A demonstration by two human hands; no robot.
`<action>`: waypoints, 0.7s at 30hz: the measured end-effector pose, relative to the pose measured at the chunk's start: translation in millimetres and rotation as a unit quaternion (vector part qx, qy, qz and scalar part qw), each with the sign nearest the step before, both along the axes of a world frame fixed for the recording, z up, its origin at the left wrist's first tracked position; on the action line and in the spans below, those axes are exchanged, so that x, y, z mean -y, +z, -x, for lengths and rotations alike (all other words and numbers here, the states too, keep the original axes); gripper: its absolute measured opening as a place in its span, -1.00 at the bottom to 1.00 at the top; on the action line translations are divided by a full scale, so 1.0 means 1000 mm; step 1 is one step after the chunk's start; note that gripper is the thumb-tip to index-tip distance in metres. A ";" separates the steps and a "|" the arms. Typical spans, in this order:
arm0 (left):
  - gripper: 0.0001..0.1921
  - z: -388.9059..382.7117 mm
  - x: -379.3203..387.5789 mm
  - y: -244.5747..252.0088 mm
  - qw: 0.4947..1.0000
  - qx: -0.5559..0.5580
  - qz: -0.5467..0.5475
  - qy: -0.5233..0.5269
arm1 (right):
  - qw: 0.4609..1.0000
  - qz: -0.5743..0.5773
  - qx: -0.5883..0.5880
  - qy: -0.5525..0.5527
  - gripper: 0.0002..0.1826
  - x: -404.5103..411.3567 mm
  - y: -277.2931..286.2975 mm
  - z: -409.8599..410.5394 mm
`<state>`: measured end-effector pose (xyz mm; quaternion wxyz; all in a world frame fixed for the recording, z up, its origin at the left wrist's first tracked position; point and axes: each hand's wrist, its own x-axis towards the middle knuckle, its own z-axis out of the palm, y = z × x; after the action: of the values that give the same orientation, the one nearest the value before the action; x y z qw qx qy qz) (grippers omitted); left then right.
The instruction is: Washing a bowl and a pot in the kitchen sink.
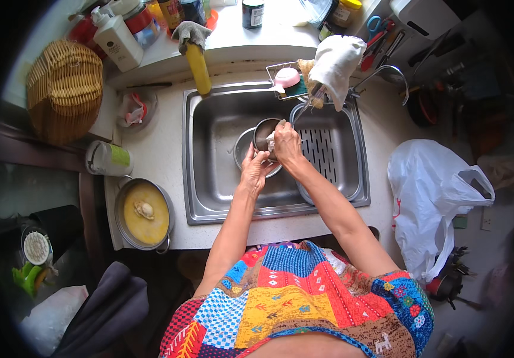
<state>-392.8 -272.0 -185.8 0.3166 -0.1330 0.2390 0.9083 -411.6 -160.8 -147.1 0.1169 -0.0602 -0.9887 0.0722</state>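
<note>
Over the stainless steel sink [214, 147], my left hand [255, 169] holds the lower edge of a small metal bowl [262, 133]. My right hand [287, 142] is closed on a pale, crumpled scrubber or cloth [271, 142] against the bowl's inside; which of these it is, I cannot tell. A second round metal bowl [240, 150] lies below in the sink, partly hidden by the hands. Right of it sits a slotted drain tray [328, 156]. Water runs near my right hand from the faucet, whose spout is wrapped in white cloth [336, 67].
A pot of yellow liquid [145, 215] with a pale lump in it stands left of the sink. A white plastic bag [431, 197] lies on the right. A wire rack [279, 69] holds a pink bowl at the back, near a yellow bottle [199, 67].
</note>
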 end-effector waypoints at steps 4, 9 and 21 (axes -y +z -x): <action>-0.45 0.007 0.001 0.002 0.998 -0.052 0.018 -0.014 | 0.962 0.259 -0.036 0.074 -0.71 -0.016 0.000 0.007; -0.27 0.022 0.012 0.012 0.985 -0.125 0.111 -0.039 | 0.868 0.410 0.207 0.186 -0.68 -0.019 0.021 0.004; -0.30 0.011 0.008 0.055 0.714 -0.470 0.495 0.157 | 0.986 -0.109 -0.070 0.103 -0.89 -0.037 0.012 -0.013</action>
<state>-403.8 -279.7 -131.1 -0.0946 0.1378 0.7478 0.6425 -398.6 -123.9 -134.9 0.1839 0.0599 -0.9809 -0.0200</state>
